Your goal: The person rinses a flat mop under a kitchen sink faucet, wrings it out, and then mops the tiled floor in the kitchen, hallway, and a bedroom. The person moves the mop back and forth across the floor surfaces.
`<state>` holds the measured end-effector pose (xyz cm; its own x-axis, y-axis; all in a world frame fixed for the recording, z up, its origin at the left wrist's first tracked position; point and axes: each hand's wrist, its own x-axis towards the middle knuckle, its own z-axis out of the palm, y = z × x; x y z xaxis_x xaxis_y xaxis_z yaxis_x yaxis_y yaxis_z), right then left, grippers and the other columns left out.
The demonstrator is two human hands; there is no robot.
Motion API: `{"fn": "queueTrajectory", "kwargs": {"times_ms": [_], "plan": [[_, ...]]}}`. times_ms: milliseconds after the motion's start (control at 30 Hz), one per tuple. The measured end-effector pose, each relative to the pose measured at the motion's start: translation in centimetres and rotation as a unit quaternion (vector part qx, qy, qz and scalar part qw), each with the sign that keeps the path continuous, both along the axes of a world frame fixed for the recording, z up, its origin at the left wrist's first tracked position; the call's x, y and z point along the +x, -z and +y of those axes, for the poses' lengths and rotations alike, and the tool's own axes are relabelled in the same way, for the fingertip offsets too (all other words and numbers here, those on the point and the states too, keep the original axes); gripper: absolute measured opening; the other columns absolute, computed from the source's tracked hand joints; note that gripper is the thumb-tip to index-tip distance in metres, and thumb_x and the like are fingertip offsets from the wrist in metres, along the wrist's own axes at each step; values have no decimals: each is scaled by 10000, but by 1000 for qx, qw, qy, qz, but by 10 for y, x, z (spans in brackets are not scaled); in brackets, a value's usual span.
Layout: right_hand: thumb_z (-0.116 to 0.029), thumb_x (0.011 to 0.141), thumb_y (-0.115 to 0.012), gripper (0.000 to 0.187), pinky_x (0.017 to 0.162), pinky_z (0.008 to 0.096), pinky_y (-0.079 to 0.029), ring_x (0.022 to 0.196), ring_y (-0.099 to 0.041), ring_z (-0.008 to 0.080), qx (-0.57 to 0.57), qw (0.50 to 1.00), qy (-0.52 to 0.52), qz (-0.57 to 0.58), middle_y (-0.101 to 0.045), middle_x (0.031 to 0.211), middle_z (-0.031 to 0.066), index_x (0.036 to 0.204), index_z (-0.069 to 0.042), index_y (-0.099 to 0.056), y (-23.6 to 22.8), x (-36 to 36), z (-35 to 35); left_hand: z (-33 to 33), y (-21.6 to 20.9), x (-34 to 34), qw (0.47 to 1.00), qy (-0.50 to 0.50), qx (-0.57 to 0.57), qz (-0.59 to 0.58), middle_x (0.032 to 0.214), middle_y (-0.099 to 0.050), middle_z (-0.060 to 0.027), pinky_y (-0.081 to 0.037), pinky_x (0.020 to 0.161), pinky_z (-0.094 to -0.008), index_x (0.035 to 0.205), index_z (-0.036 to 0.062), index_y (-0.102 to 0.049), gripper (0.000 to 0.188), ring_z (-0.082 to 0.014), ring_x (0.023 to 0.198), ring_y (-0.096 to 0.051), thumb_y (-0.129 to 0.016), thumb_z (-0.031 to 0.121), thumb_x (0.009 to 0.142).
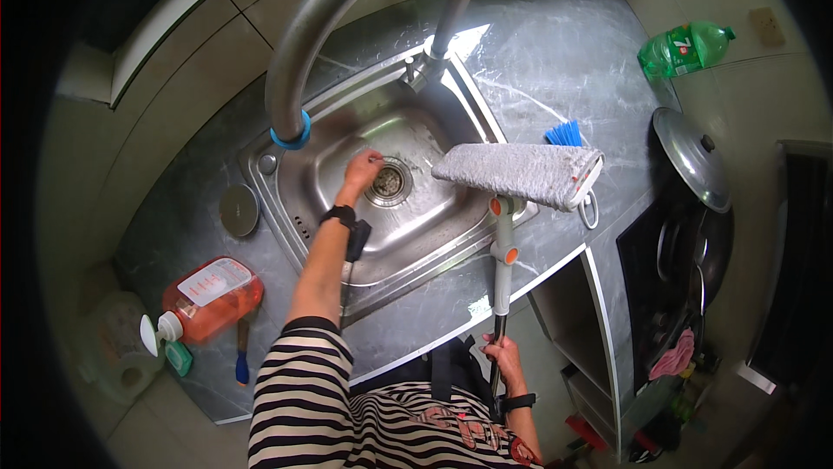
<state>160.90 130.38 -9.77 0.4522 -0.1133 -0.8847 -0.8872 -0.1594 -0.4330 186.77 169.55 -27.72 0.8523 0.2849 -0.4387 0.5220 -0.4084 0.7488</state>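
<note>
The flat grey mop head (516, 170) is rough, matt, nubbly cloth; its jointed grey-and-orange handle (503, 287) looks like smooth plastic. The rectangular silver sink (425, 226) and the thick arched silver tap (291, 61) are metal with a soft sheen. The grey marbled worktop (555, 26) is smooth and glossy. The red pump bottle (221, 308) at near left and the green bottle (681, 51) at far right are shiny see-through plastic.

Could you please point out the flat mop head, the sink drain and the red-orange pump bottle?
Flat mop head (514, 170), head view: middle of its grey fabric pad.
Sink drain (390, 183), head view: the strainer at its centre.
Red-orange pump bottle (214, 299), head view: middle of its body.
</note>
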Motion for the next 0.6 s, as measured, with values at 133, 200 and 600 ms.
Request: {"fn": "queueTrajectory", "kwargs": {"times_ms": [133,200,600], "plan": [[-41,700,-661,313,516,217,-312,538,-400,59,6,1000,-4,-3,-437,602,-59,1007,19,-648,3,-1,-2,39,-12,-20,798,332,-73,498,738,-690,-128,-518,589,-336,772,55,-708,139,-201,665,-675,-694,181,714],[-37,690,-670,315,521,219,-316,541,-406,64,2,1000,11,0,-443,608,-56,999,17,-644,5,-1,-5,7,-29,-44,780,481,120,381,726,-687,-135,-523,621,-336,666,75,-718,72,-238,725,-686,-734,138,636],[-21,670,-681,313,528,227,-330,554,-427,79,19,999,29,7,-471,630,-40,978,8,-632,7,-3,-2,-53,-34,19,942,34,-329,56,907,-647,-76,-544,659,-316,1049,87,-608,214,-156,815,-622,-573,176,857]]}}
